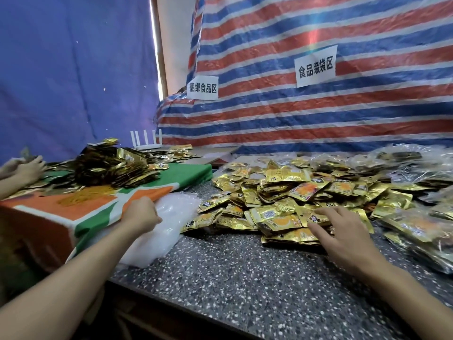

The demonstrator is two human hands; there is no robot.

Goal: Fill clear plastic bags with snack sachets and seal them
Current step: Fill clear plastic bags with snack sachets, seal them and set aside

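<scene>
A loose heap of gold foil snack sachets [294, 192] with orange print lies flat and overlapping on the speckled counter [245, 278]. At the heap's 9 o'clock, touching its edge, lies a limp, crumpled stack of empty clear plastic bags [176, 217]. From its 1 to 4 o'clock lie filled clear bags [416, 224], with sachets showing through. At its 10 o'clock a second sachet heap [115, 168], darker, sits higher.

Pinches with the left hand [141, 213] at the stack of clear plastic bags [176, 212], knuckles up, fingers curled. Rests the right hand [343, 235] flat, fingers [316, 228] spread, on the near edge of the pile of gold sachets [282, 190]. Beyond those fingertips, more sachets; right of them, filled bags [416, 227]; beneath the wrist, speckled counter [245, 278]. Left of the curled fingers, against the bag stack, an orange-and-green box [81, 209].
</scene>
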